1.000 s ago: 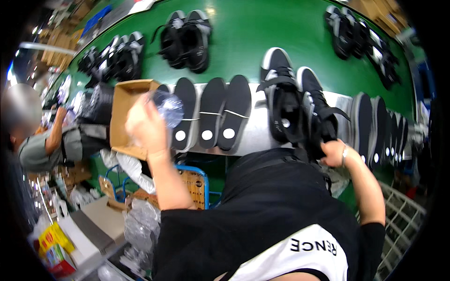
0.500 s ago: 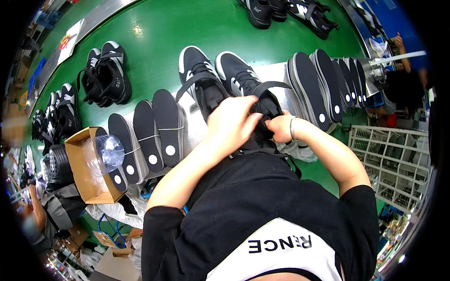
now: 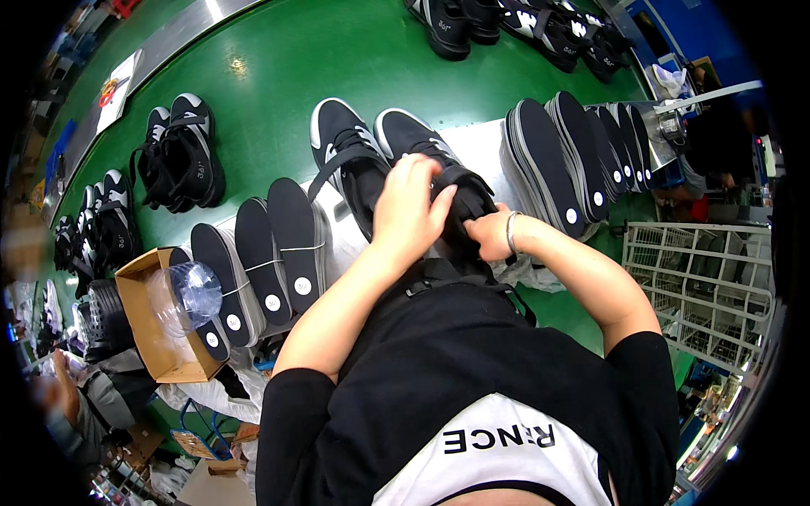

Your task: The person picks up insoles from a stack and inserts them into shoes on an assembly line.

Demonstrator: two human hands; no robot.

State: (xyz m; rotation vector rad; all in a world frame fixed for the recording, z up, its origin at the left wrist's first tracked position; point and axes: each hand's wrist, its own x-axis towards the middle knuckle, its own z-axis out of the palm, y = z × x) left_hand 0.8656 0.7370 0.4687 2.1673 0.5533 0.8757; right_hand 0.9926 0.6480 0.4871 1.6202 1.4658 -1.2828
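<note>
- Worktop [image 3: 278, 126], green: extends beyond the held shoe [image 3: 409, 131], which lies near its close edge, toe pointing away from the person.
- Box, one, open cardboard [image 3: 187, 371]: well left of the held shoe; clear plastic container [image 3: 198, 291] lies partly over its rim. Risk, as judged: a knock from the left elbow could roll the container out.
- Insole stacks, black and grey, right of the held shoe [image 3: 540, 152]: no band visible on the nearest. Risk: they could slide apart if the right forearm swings into them.
- Insole stacks, left of the held shoe [image 3: 293, 219]: pale bands visible on some; likely steadier.
- Companion shoe [image 3: 337, 135], black with grey toe: just left of the held shoe. Risk: it could be pushed askew if the held shoe is twisted.
- Left hand [image 3: 411, 207]: over the near left side of the held shoe, fingers close together, thumb spread apart; whether the fingertips grip anything cannot be told.
- Right hand [image 3: 491, 232]: at the heel of the held shoe, fingers curled in, pinching its collar.
- Strap [image 3: 468, 177], black: across the opening of the held shoe. Risk: it could fold inward if the left hand presses down there.
</note>
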